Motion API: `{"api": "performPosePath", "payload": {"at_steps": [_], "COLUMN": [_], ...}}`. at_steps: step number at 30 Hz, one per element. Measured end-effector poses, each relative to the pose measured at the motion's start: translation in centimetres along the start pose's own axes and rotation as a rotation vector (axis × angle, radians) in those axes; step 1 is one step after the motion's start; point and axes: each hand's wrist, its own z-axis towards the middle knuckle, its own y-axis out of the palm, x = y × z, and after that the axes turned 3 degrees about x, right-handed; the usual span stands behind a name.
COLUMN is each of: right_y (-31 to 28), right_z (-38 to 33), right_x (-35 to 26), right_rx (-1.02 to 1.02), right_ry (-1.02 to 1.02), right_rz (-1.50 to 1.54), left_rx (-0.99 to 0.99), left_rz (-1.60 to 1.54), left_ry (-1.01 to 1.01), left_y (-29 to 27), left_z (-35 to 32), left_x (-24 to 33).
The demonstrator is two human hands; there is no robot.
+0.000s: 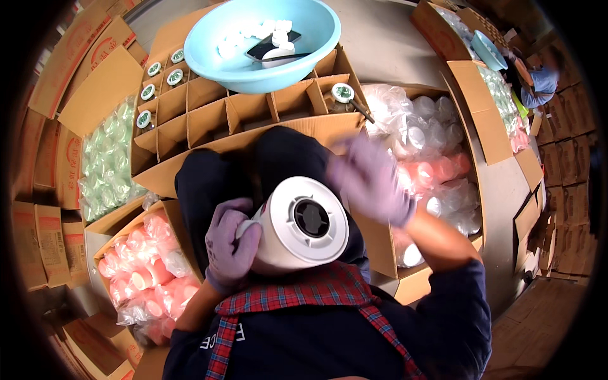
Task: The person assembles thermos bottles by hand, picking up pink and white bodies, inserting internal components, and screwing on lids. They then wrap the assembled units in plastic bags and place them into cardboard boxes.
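Seated person, purple gloves, dark trousers and a red plaid collar. In the lap, centre of the frame: a white cylindrical vessel (pixel 285 244), tipped so its round end shows a dark hub (pixel 312 218). Left hand (pixel 229 244) clamped on the vessel's left side, thumb and fingers curled round a white handle-like part. Right hand (pixel 370 180) raised to the right of the vessel, apart from it, blurred; cannot tell whether its fingers are together or hold anything.

Top centre: light blue basin (pixel 218 69) on a divided carton (pixel 206 130), with small white pieces (pixel 237 43) and a dark flat object (pixel 269 47) inside. Jars with green-and-white lids stand in the carton's left cells; another jar (pixel 342 95) at its right end, a dark rod (pixel 362 106) beside it.

Left edge: bagged green pieces (pixel 107 168); lower left, bagged pink pieces (pixel 152 272). Right: an open carton (pixel 478 196) of clear and pink bagged pieces. Upper right: a co-worker in blue (pixel 540 85).
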Motion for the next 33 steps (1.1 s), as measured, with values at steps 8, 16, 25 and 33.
{"api": "performPosePath", "payload": {"at_steps": [8,16,25,33], "right_y": [-0.1,-3.8,-1.8,1.3], "right_z": [3.7,-3.2,-2.7,-7.4], "right_x": [19.5,-6.7,-7.1,-5.7], "right_rx": [-0.286,-0.181,-0.294,-0.123], "right_ry": [0.906,-0.601,-0.721,-0.029], "right_rz": [-0.632,-0.158,-0.152,0.106], "left_rx": [-0.602,-1.052,-1.062,-0.231], "left_rz": [-0.549,-0.782,-0.592,-0.026], "left_ry": [-0.457,-0.297,-0.244,0.044], "left_y": [0.3,5.5,6.4,0.9], "left_z": [5.2,8.8,8.0,0.7], "left_x": [-4.8,-7.8,-6.2,-0.2]}}
